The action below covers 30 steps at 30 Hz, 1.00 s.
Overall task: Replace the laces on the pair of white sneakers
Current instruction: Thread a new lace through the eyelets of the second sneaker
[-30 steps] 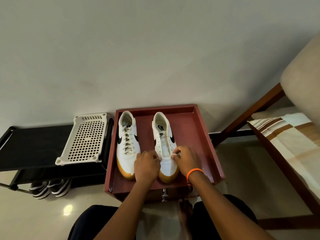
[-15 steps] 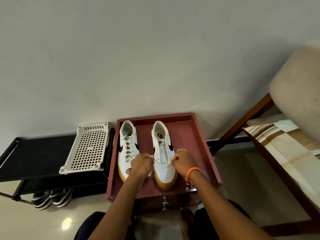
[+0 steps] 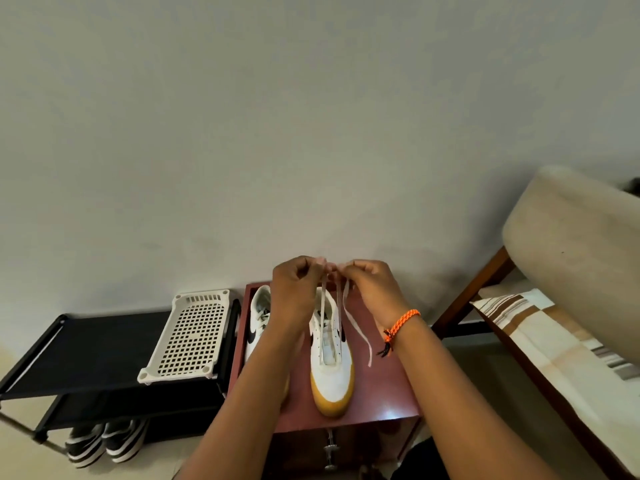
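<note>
Currently we're evening the new lace (image 3: 325,318) on the right-hand sneaker (image 3: 331,368) in the maroon tray (image 3: 384,386); left hand (image 3: 294,289) and right hand (image 3: 372,287) each pinch a strand, raised above it; other sneaker (image 3: 258,323) already laced; next, probably cross ends through the next eyelets.

Both forearms are bare, and a braided orange bracelet (image 3: 401,323) with dark tassel ends circles the right wrist.
</note>
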Each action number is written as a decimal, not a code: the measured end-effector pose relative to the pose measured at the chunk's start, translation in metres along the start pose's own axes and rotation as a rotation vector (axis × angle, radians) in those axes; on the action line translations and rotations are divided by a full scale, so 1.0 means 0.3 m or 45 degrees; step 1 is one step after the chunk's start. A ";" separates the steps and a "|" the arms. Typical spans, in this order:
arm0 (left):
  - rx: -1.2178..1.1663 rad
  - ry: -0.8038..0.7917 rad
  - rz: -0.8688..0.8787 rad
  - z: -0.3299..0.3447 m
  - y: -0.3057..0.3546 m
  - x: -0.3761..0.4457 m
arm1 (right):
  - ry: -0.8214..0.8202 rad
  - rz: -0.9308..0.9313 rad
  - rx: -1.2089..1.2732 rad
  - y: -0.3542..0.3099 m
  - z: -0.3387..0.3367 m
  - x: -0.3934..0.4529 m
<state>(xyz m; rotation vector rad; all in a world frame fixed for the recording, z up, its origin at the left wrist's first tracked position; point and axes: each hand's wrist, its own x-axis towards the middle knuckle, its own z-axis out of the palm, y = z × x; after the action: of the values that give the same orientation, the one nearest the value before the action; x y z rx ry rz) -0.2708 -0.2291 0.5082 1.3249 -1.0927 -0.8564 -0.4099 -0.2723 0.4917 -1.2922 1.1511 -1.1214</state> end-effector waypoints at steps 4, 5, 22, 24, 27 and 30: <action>-0.008 0.052 0.123 -0.010 0.127 -0.004 | 0.059 -0.189 -0.023 -0.163 0.013 -0.026; -0.021 0.055 0.152 -0.014 0.164 -0.007 | 0.071 -0.232 -0.014 -0.201 0.017 -0.031; -0.197 0.144 0.428 -0.037 0.596 0.010 | 0.281 -0.718 0.097 -0.613 0.062 -0.098; -0.229 0.132 0.418 -0.040 0.622 0.006 | 0.289 -0.763 0.096 -0.620 0.071 -0.100; -0.195 0.143 0.452 -0.043 0.638 0.005 | 0.335 -0.829 0.087 -0.614 0.081 -0.103; -0.209 0.186 0.481 -0.044 0.647 -0.003 | 0.372 -0.910 0.077 -0.619 0.088 -0.111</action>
<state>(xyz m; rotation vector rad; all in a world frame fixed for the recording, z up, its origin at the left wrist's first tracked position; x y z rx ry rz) -0.2795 -0.2060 0.7012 0.9860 -1.0877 -0.5470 -0.3805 -0.2340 0.6761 -1.5780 0.8541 -1.8997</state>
